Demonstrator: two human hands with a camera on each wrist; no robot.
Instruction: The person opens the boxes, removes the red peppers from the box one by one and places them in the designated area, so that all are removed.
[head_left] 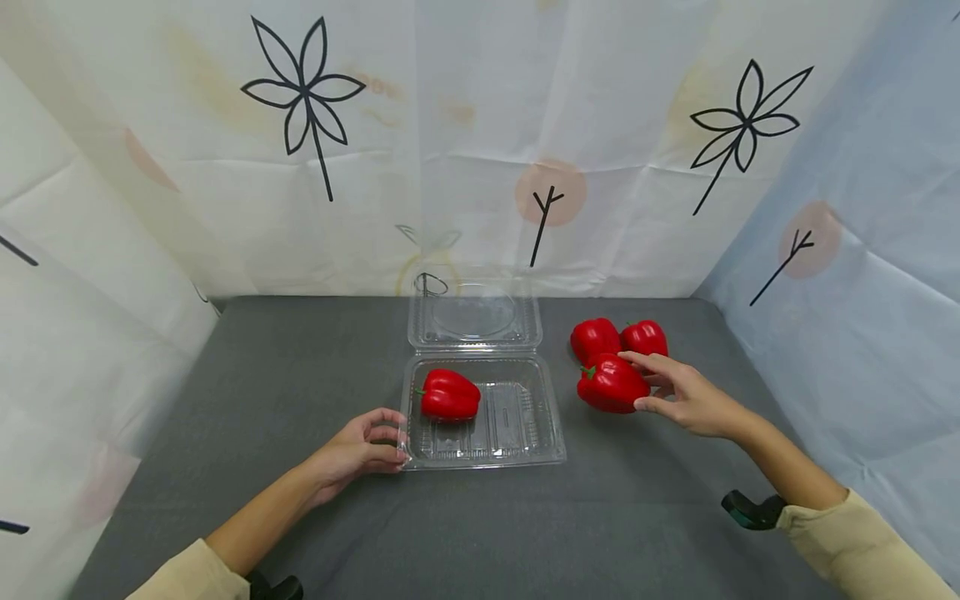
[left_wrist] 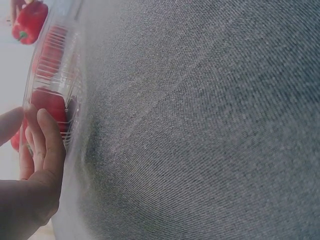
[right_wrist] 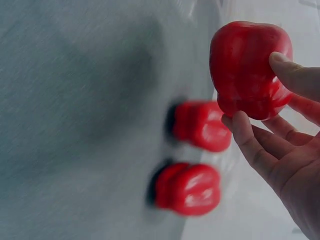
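Observation:
A clear plastic clamshell container lies open on the grey table, its lid folded back. One red pepper sits in its left half. My left hand holds the container's front left corner with curled fingers. To the right of the container, my right hand grips the nearest red pepper between thumb and fingers. Behind it two more red peppers lie side by side, and the right wrist view shows them too.
The grey cloth table is fenced by white printed sheets at the back and both sides. A dark green object lies beside my right sleeve near the front edge.

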